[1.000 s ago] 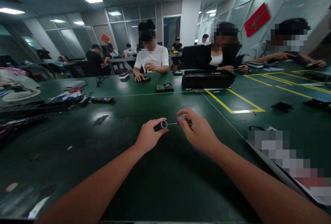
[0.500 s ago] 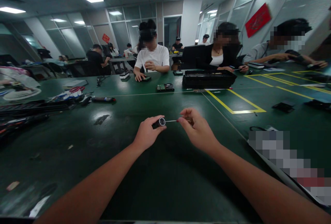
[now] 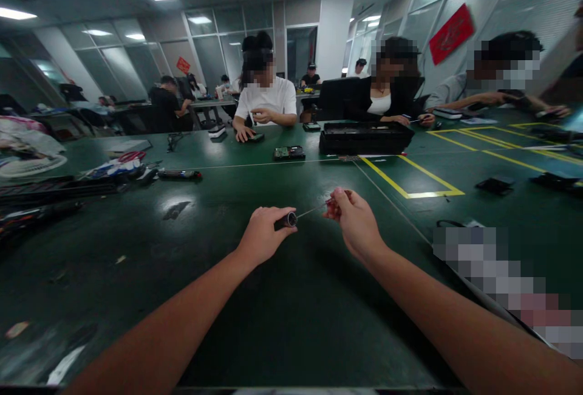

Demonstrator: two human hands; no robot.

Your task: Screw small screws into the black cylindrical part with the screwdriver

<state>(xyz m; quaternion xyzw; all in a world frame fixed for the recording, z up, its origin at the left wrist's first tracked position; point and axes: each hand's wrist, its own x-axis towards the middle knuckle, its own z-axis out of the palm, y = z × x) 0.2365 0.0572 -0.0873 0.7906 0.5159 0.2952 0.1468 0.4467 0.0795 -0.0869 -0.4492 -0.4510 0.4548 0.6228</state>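
Between thumb and fingers, my left hand (image 3: 259,238) grips a short black cylinder (image 3: 288,220) whose pale-rimmed open end faces right. My right hand (image 3: 359,223) is closed around the reddish handle of a thin screwdriver (image 3: 311,210); most of that handle is hidden by the fingers. Its slim metal shaft slants down to the left and meets the cylinder's open end. Whether the tip is inside or only against the rim, I cannot tell. Both hands are held above the green table (image 3: 291,310).
Across the table sit a long black case (image 3: 365,140) and a circuit-board device (image 3: 289,152), with co-workers behind them. Tools and cables (image 3: 116,167) are heaped at left, beside a black-and-red tool (image 3: 180,175). Yellow tape (image 3: 435,193) marks the right; a blurred-out flat object (image 3: 505,285) lies near my right arm.
The screwdriver has gone from nearly level to slanting, its handle end higher. My right fingers have closed more around the handle. The cylinder has turned slightly in my left hand.
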